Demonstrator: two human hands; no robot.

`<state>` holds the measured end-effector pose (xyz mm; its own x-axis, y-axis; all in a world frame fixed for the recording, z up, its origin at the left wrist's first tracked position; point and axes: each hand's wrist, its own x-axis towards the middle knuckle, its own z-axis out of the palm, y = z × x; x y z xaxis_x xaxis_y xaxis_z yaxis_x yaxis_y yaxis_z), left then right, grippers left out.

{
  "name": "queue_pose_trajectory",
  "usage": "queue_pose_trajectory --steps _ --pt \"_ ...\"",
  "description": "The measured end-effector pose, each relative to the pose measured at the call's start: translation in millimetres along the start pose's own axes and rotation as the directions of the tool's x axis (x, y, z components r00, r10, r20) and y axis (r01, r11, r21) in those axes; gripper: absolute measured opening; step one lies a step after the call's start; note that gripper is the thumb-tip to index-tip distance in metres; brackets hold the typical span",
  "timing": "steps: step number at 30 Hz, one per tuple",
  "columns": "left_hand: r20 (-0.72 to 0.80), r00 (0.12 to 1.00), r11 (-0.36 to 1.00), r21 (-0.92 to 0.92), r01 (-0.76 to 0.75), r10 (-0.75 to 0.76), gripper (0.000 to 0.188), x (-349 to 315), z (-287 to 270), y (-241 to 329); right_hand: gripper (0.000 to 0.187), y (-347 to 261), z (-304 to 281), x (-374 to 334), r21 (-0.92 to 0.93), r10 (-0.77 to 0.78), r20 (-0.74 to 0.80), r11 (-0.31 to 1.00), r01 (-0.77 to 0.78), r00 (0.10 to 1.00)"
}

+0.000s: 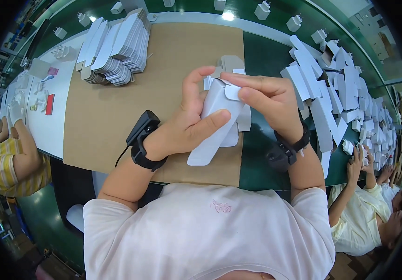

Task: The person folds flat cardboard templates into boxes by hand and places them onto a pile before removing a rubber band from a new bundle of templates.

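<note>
Factory workshop, piled white cartons (349, 88), co-workers (357, 221)

Whitish short-sleeved shirt (201, 228) with a small pink print (221, 206) on the chest; black straps (140, 157) around both wrists, bearing dark units (143, 126); thin black cable (121, 156) at the left.

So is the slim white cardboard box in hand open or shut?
Box not fully shut: a small white flap sticks out at its upper end, by the right hand. Lower end: cannot tell.

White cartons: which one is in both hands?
The carton gripped by the left hand, with the right hand at its top flap; others lie beneath it, in the left stack or the right pile.
</note>
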<state>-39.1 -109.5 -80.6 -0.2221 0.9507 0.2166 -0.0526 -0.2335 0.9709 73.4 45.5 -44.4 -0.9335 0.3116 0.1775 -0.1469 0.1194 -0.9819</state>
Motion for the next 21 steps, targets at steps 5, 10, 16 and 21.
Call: queue_pose_trajectory --steps 5,10,16,21 --pt "-0.008 1.0 0.999 0.049 0.003 -0.002 0.071 -1.0 -4.9 -1.0 0.024 -1.8 0.8 3.1 -0.071 0.074 -0.051 0.994 -0.077 0.996" --pt "-0.037 0.999 0.999 0.037 0.025 -0.024 0.069 1.8 -2.3 1.8 0.024 15.1 1.3 -0.6 -0.045 -0.152 0.102 0.986 0.158 0.983" --pt "-0.105 0.993 0.998 0.021 0.061 -0.058 0.067 -0.1 -6.2 -4.9 0.031 -6.5 -12.7 -1.3 -0.195 0.141 0.07 0.973 -0.125 0.988" --pt "-0.276 0.96 0.669 0.707 0.23 -0.038 0.063 4.2 -9.2 -4.8 0.025 -57.2 -142.1 -27.7 -0.488 -0.135 -0.536 0.855 -0.175 0.833"
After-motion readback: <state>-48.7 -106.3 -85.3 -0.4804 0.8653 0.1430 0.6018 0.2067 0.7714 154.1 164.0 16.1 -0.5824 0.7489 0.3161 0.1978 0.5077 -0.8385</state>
